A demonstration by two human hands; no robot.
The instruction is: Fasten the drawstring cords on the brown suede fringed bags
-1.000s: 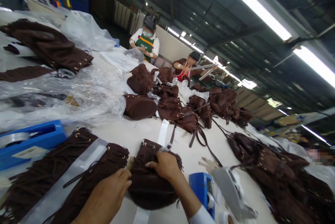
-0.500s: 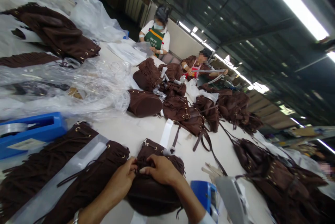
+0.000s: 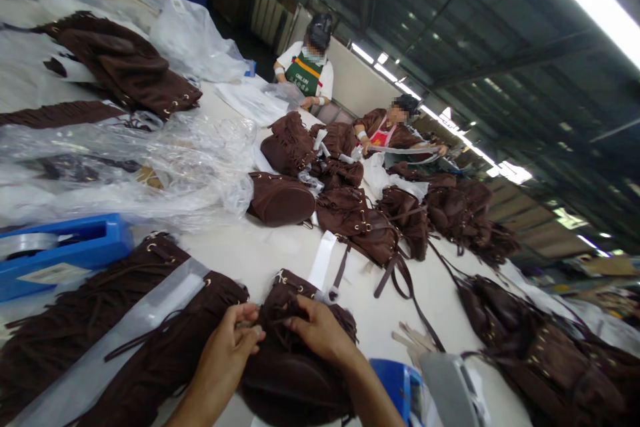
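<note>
A dark brown fringed drawstring bag (image 3: 295,380) lies in front of me, its eyeleted top pointing away. My right hand (image 3: 323,330) is over its upper part, thumb and forefinger closed on a dark cord at the gathered front. My left hand (image 3: 233,344) is at the bag's left edge with fingers curled and thumb close to them. Whatever thin thing it may hold is lost against the dark leather. A second fringed bag (image 3: 150,320), with a clear plastic strip (image 3: 145,327) across it, lies to the left.
A blue tape dispenser (image 3: 107,240) stands at the left, another (image 3: 395,380) at the right by a grey device (image 3: 450,387). More brown bags (image 3: 360,220) and crumpled clear plastic (image 3: 200,160) cover the pale table (image 3: 290,244). Two people work at the far side.
My left hand has drawn slightly left and down from the right hand, its fingers less tightly pinched. The right hand stays at the bag's front. The view has shifted a little.
</note>
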